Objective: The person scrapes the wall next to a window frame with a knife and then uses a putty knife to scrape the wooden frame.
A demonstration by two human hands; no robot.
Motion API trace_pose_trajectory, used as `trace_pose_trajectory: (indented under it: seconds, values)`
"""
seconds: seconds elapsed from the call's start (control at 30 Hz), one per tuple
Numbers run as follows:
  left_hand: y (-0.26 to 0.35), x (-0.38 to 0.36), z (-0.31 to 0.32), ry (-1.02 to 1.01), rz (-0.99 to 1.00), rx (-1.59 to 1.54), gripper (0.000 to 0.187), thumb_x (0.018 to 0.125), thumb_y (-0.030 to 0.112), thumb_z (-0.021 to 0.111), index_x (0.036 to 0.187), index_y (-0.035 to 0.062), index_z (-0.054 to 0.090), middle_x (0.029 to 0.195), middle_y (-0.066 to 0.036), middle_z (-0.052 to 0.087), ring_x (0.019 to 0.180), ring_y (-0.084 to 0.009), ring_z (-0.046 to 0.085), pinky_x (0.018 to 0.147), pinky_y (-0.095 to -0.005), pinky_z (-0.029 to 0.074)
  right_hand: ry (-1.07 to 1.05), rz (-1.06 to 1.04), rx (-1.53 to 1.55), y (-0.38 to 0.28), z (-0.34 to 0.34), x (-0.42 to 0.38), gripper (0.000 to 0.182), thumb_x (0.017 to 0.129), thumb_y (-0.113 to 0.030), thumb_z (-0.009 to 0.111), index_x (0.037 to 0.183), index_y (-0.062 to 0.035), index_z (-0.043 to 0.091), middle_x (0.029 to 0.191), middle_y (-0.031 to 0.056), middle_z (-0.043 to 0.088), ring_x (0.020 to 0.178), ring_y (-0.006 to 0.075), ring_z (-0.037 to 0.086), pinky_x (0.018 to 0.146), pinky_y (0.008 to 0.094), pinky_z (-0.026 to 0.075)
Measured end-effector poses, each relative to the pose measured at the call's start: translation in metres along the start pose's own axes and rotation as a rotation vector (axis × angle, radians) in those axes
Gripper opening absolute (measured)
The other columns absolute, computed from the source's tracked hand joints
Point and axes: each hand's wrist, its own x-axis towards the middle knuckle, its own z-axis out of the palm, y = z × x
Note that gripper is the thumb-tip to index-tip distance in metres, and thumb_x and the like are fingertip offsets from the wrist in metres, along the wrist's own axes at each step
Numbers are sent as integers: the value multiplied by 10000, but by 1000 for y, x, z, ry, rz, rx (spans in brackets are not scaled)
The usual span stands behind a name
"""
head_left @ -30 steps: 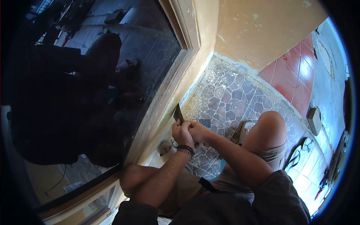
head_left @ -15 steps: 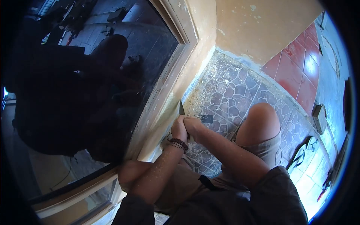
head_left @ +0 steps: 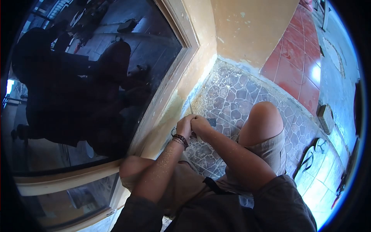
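Note:
My left hand [head_left: 184,125], with bracelets at its wrist, is closed and pressed against my right hand [head_left: 201,125]. Both hands are wrapped round the handle of a scraper, which they hide. Only its thin blade [head_left: 190,106] shows, edge-on, pointing up past my knuckles beside the low part of the wall [head_left: 174,112]. Paint there is patchy and worn. Just right of my fingers a small dark grey rectangular piece [head_left: 211,122] lies on the floor. Pale flakes cling to my left forearm.
A dark glass pane [head_left: 96,96] in a wooden frame [head_left: 162,77] stands at my left, full of reflections. Flakes litter the stone-patterned floor [head_left: 235,91] near the corner. To the right are red tiles [head_left: 293,54], a block [head_left: 325,119] and flip-flops [head_left: 307,160].
The scraper blade has turned from showing its broad face to nearly edge-on, and both hands have shifted slightly. The whole view has tilted a little with my head.

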Motion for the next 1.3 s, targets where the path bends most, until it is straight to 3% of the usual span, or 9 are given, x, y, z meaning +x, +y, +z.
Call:
trace_pose_trajectory:
  seconds: [0.33,0.53,0.63,0.73,0.93,1.03,1.1,1.27,1.3]
  values:
    - [-10,-29,-21,-187,250,119,344,862,288,513,967,-9,649,861,-83,627,774,-175,591,690,-295,461,47,-166,-80,15,-2,-32,232,864,-71,477,1071,6,545,686,93,558,528,190,545,431,311,444]
    - [-16,-30,-43,-260,364,367,454,863,367,548,1145,14,580,962,-78,565,742,-155,572,625,-289,482,-101,75,38,17,-15,-27,194,897,-153,508,1023,-8,479,679,63,496,483,146,466,414,283,427]
    - [-6,-52,-43,-233,251,332,424,871,360,539,1117,20,603,926,-51,591,734,-141,563,628,-278,471,6,119,508,33,3,-48,191,919,-220,494,893,-33,469,669,59,482,474,133,447,401,286,406]
    - [-22,-33,-46,-196,455,522,389,872,355,535,1050,23,631,850,-42,612,726,-143,565,626,-280,464,61,144,478,50,16,-47,252,935,-280,460,820,-56,469,643,42,468,461,132,430,395,283,393]
    - [-41,-21,-37,-114,409,781,385,829,375,579,964,18,631,833,-129,635,766,-201,603,692,-314,471,-180,-8,101,78,8,-15,260,935,-309,443,881,-64,511,671,49,524,489,151,499,401,298,401]
    - [-37,-11,-30,-2,561,822,409,805,399,600,932,11,610,834,-153,636,768,-249,616,712,-339,474,-140,-4,217,63,17,-17,214,926,-268,459,913,-68,533,687,53,549,533,157,543,431,300,422]
    - [-37,-4,-29,34,604,836,425,789,410,611,920,6,598,830,-160,637,772,-276,623,721,-355,478,-139,-313,-7,77,21,-4,319,925,-370,445,862,-69,533,625,54,516,477,162,498,404,314,392]
    - [-22,-15,-28,-138,421,901,385,781,363,639,937,13,602,846,-177,640,779,-292,636,715,-375,489,-69,-511,-19,119,20,52,386,929,-434,453,882,-63,550,632,55,520,521,182,527,438,343,413]
    - [-19,-23,-29,-137,486,879,361,785,347,640,923,16,602,839,-176,638,771,-288,635,705,-372,488,6,-781,-129,133,21,66,395,931,-440,452,891,-61,556,644,54,527,545,187,540,458,353,425]
